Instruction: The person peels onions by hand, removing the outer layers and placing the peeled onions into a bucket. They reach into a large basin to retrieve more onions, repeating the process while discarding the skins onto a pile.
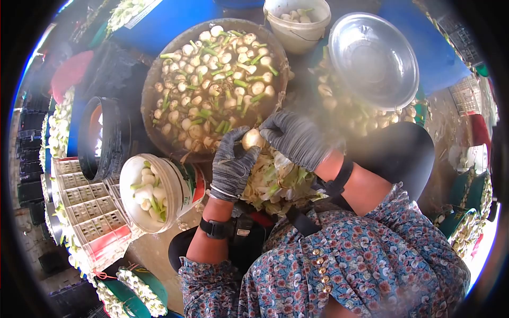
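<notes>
My left hand point(233, 165), in a grey knit glove, grips a pale onion point(253, 139) between thumb and fingers. On the onion's other side, my right hand point(295, 135), gloved the same way, has its fingertips pinched against the bulb. Whether a strip of skin is between those fingertips I cannot make out. Below both hands, a heap of papery peels and leaf scraps point(278, 181) lies in my lap. Just beyond is a wide round tub point(147, 108) of murky water, full of floating onions with cut green stems.
At left, a tilted white bucket point(126, 209) contains peeled onions, near a black bucket point(91, 135) and plastic crates point(87, 204). Another white bucket point(271, 24) and a clear basin point(374, 61) stand at the back. More onions point(328, 98) lie under the basin, partly blurred.
</notes>
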A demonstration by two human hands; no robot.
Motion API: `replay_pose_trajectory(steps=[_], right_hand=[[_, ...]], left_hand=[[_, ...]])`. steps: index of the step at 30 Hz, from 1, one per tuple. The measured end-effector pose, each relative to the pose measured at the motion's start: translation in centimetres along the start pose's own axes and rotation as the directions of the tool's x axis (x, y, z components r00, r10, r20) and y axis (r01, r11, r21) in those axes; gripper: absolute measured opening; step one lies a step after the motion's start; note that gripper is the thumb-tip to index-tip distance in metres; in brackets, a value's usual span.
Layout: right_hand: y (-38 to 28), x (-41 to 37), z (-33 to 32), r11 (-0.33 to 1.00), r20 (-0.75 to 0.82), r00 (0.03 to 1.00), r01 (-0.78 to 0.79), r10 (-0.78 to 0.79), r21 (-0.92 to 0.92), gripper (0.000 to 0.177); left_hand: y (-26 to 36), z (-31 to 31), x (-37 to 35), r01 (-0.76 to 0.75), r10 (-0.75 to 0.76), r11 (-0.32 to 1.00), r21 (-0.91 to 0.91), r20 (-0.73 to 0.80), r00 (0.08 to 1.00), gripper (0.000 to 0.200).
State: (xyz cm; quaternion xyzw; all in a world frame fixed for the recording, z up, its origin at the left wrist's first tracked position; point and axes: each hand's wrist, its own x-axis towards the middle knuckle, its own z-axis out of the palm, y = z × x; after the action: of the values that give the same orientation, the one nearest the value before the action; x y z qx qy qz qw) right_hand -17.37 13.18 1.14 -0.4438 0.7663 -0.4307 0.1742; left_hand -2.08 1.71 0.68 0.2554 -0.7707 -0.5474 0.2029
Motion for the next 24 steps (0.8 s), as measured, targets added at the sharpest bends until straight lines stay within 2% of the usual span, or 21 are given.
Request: replay_pose_trajectory(steps=[3,6,9,10,13,14,17,18,22,24], right_hand=[[-0.3,-0.4,0.0,0.994,-0.069,0.993,0.089,-0.093,-0.058,0.011],[-0.6,-0.5,-0.4,0.962,-0.049,0.988,0.134,-0.150,-0.236,0.013],[-0.8,-0.5,-0.7,0.918,-0.046,0.971,0.205,-0.234,-0.340,0.016],[-0.7,-0.5,-0.7,0.908,-0.035,0.968,0.219,-0.247,-0.358,0.017],[-0.1,0.0,0.0,0.929,-0.003,0.983,0.172,-0.183,-0.329,0.016],[-0.4,0.2,-0.1,0.949,0.015,0.991,0.135,-0.136,-0.285,0.013],[0.1,0.4,0.0,0.995,0.050,0.993,-0.102,0.103,-0.007,0.016],[0.7,0.6,0.2,0.987,0.057,0.986,-0.156,0.155,0.020,0.018],[3.9,1.5,0.5,0.952,-0.095,0.950,-0.302,0.296,-0.050,0.017],[3.7,1.5,0.0,0.950,-0.149,0.947,-0.299,0.284,-0.086,0.018]], left_hand=[[0.6,0.3,-0.2,0.055,-0.055,0.998,0.030,-0.008,0.998,0.042],[0.8,0.6,-0.2,0.025,-0.026,0.993,0.118,0.003,1.000,0.041],[0.1,0.9,-0.1,0.013,-0.013,0.998,0.055,0.013,1.000,0.040],[-0.1,0.8,-0.1,0.051,-0.052,0.998,0.026,0.025,0.998,0.039],[-0.8,0.3,0.4,-0.115,0.106,0.968,0.224,0.051,0.993,0.042],[-1.1,0.3,0.4,-0.110,0.102,0.977,0.182,0.053,0.993,0.043],[-0.8,0.4,0.4,-0.089,0.092,0.994,-0.066,0.033,0.995,0.044],[-0.3,0.2,0.4,-0.097,0.103,0.992,-0.085,0.068,0.992,0.047],[0.1,-0.3,0.1,0.015,0.000,0.965,-0.262,0.059,0.998,0.043],[-0.5,-0.7,0.1,0.070,-0.051,0.943,-0.324,0.066,0.996,0.046]])
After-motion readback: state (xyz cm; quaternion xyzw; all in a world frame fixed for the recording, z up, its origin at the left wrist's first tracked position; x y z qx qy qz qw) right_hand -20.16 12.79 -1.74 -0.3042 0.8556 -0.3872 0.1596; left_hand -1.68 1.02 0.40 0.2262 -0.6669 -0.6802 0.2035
